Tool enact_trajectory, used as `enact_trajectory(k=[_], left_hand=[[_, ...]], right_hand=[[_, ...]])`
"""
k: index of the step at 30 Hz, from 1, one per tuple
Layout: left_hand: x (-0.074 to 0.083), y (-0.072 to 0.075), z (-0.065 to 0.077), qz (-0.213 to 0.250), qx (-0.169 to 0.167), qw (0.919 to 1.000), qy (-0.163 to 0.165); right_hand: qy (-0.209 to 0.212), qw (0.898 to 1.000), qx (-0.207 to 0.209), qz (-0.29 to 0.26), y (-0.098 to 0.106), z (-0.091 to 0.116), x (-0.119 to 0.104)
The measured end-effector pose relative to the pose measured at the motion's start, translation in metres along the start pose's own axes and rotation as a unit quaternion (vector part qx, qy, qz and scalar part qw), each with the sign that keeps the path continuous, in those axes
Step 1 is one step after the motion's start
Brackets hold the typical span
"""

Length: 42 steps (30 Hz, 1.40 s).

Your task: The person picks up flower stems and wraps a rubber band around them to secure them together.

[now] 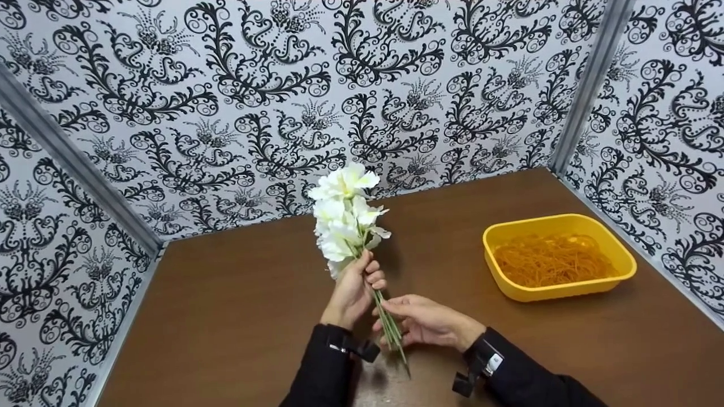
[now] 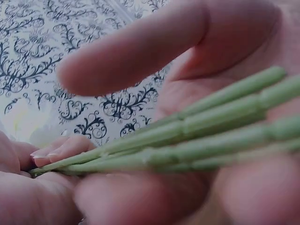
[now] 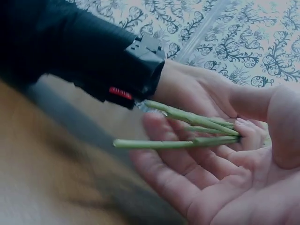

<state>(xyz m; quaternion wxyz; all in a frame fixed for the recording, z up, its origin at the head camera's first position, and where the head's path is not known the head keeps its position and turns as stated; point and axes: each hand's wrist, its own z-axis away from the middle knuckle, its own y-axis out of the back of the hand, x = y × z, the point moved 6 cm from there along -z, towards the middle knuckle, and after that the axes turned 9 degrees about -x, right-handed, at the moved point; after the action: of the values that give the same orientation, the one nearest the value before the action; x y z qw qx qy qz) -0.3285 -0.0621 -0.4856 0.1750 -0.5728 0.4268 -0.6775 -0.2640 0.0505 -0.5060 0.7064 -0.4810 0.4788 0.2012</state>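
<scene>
My left hand (image 1: 352, 291) grips a bunch of white flowers (image 1: 342, 220) by the stems, just under the blooms. The green stems (image 1: 391, 330) slant down toward me, their cut ends fanned slightly apart. Around the lower stems is my right hand (image 1: 435, 323), its fingers loosely bent beneath them. In the left wrist view the right thumb (image 2: 136, 51) is lifted away from the stems (image 2: 211, 122). The right wrist view shows the stem ends (image 3: 154, 144) lying over the relaxed right fingers (image 3: 173, 178), with the left hand (image 3: 197, 89) behind.
On the right of the brown table (image 1: 243, 305) stands a yellow plastic tub (image 1: 543, 292), holding a tangled heap of thin orange rubber bands (image 1: 554, 263). Black-and-white patterned panels (image 1: 271, 113) enclose the table at the back and both sides.
</scene>
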Motion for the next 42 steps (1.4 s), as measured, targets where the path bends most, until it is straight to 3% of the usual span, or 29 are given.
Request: enact_trajectory(k=[8, 13, 19, 22, 26, 36, 39, 42], left_hand=[[-0.007, 0.000, 0.000, -0.011, -0.006, 0.9999, -0.004], [-0.008, 0.005, -0.002, 0.012, -0.007, 0.9999, 0.005], [-0.005, 0.016, 0.002, 0.082, 0.056, 0.9949, 0.015], [-0.004, 0.017, 0.005, 0.122, 0.063, 0.9901, 0.026], [-0.003, 0.014, 0.006, 0.155, 0.039, 0.9867, 0.032], [0.008, 0.007, 0.007, 0.192, -0.037, 0.9808, 0.007], [0.011, 0.004, 0.008, 0.189, -0.052, 0.9807, 0.003], [0.014, 0.001, 0.010, 0.196, -0.054, 0.9792, 0.001]], right_hand=[[0.027, 0.995, -0.009, -0.096, -0.001, -0.002, 0.004], [0.024, 0.997, 0.024, -0.072, -0.002, -0.001, 0.002], [-0.011, 0.999, 0.037, -0.014, -0.008, -0.001, 0.008], [-0.020, 0.999, 0.040, 0.002, -0.012, -0.003, 0.014], [-0.023, 0.998, 0.050, 0.013, -0.015, -0.003, 0.018], [-0.041, 0.996, 0.045, 0.072, -0.020, -0.001, 0.022], [-0.049, 0.990, 0.034, 0.125, -0.022, 0.004, 0.017], [-0.065, 0.975, 0.001, 0.213, -0.027, 0.012, 0.005]])
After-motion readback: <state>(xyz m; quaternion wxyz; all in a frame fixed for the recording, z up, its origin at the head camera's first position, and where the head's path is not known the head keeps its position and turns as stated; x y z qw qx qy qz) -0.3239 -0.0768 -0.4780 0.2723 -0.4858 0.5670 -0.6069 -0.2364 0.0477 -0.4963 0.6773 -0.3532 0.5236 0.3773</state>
